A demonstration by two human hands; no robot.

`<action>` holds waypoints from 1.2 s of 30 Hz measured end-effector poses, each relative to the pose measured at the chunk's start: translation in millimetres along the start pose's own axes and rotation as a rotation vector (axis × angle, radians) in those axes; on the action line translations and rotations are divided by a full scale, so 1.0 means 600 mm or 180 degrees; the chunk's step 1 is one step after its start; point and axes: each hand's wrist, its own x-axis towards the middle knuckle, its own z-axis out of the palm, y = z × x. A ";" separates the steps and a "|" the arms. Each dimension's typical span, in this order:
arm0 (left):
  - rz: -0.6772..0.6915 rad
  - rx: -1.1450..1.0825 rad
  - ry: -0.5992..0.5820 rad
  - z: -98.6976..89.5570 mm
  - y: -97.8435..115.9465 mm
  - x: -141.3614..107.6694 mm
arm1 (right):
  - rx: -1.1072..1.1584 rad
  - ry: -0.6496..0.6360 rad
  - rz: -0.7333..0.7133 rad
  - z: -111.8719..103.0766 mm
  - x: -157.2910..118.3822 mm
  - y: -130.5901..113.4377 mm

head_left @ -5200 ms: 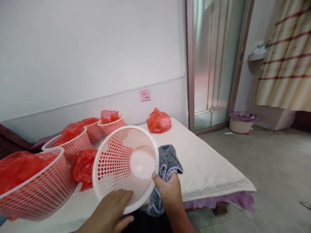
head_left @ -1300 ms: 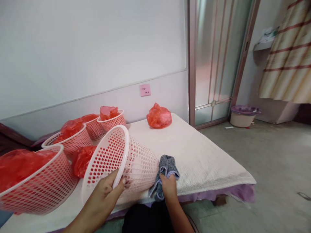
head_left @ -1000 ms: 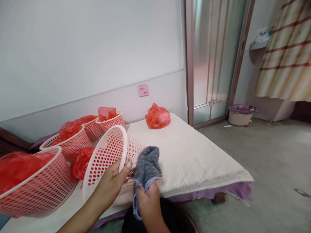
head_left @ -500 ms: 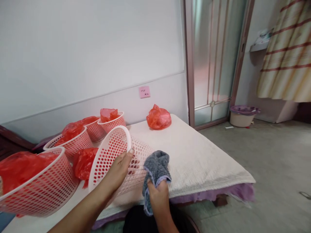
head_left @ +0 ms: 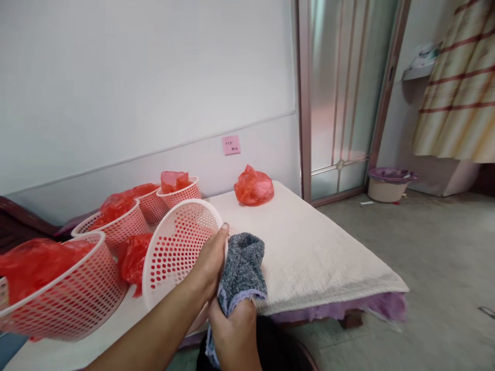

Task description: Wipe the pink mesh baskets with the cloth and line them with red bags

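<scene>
A pale pink plastic basket [head_left: 176,247] with a perforated wall is tilted on its side, its opening facing left toward me. My left hand [head_left: 209,260] grips its right rim, thumb on top. In my right hand [head_left: 235,327] is a bunched grey cloth [head_left: 243,268] with a lilac edge, pressed close to the outer side of the basket just right of my left hand. The cloth hides part of that side. Behind the tilted basket, a crumpled red plastic bag [head_left: 135,260] lies on the white bed cover [head_left: 305,247].
Several pink baskets with red bags in them, one being the near basket [head_left: 73,296], stand at the left. Another red bag [head_left: 253,186] sits by the wall under a pink note [head_left: 231,145]. A lined bin [head_left: 388,189] stands on the floor at right.
The basket has turned so its opening shows wider. My left hand has shifted right with the rim, and my right hand has brought the cloth left and nearer to it.
</scene>
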 end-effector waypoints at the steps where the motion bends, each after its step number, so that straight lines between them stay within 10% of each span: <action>1: 0.0104 0.0174 -0.0167 0.000 -0.001 -0.004 | 0.0069 0.0106 0.0126 -0.002 0.005 0.002; 5: 0.0317 0.1493 -0.0843 -0.038 -0.008 -0.045 | 0.0542 0.0399 0.0551 -0.026 0.029 0.016; 11: 0.0980 0.4534 -0.1498 -0.205 -0.057 -0.100 | 0.1114 0.0677 0.0626 -0.079 0.074 0.036; 15: 0.1706 0.5340 -0.1494 -0.273 -0.076 -0.089 | 0.1158 0.0524 0.0544 -0.078 0.080 0.039; 20: 0.2326 0.4433 -0.1310 -0.242 -0.060 -0.089 | 0.1205 0.0279 0.0073 -0.057 0.071 0.039; 30: 0.1218 0.2271 0.0587 -0.172 -0.050 -0.113 | -0.0075 0.0786 -0.0148 -0.090 0.107 0.093; 36: 0.0793 0.1139 0.0972 -0.126 -0.043 -0.111 | 0.0100 0.0006 -0.0464 -0.007 -0.019 0.093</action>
